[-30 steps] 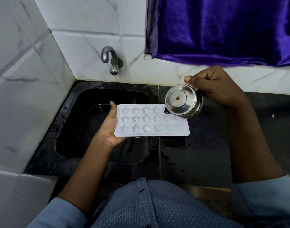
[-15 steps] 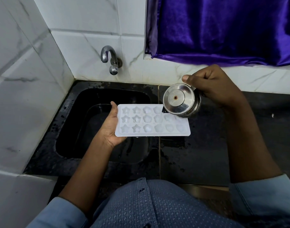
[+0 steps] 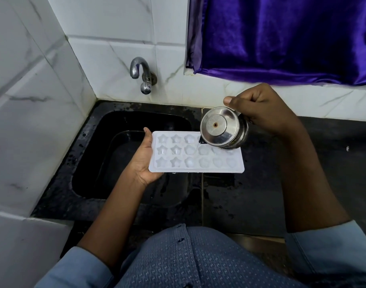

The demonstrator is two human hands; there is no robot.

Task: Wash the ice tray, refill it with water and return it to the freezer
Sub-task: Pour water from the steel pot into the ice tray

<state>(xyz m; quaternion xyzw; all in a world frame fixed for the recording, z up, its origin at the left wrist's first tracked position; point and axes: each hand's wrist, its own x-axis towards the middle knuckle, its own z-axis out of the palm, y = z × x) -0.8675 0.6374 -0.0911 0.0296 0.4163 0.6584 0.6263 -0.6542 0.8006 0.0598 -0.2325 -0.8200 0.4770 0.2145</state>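
A white ice tray [image 3: 195, 163] with star and round cells is held level over the right side of the black sink [image 3: 124, 154]. My left hand [image 3: 143, 163] grips its left end, thumb on the rim. My right hand [image 3: 261, 109] grips a steel jug [image 3: 221, 129] that is tipped steeply over the tray's upper right cells, its base turned toward me. A thin stream of water runs from the jug's spout into the tray. The jug hides some upper right cells.
A chrome tap [image 3: 141, 73] sticks out of the white tiled wall above the sink. Wet black countertop [image 3: 250, 194] lies to the right. A purple curtain [image 3: 281, 38] hangs at the upper right. White tiled wall closes the left side.
The jug has shifted a little left along the tray's top row. The tray and my left hand have stayed in place.
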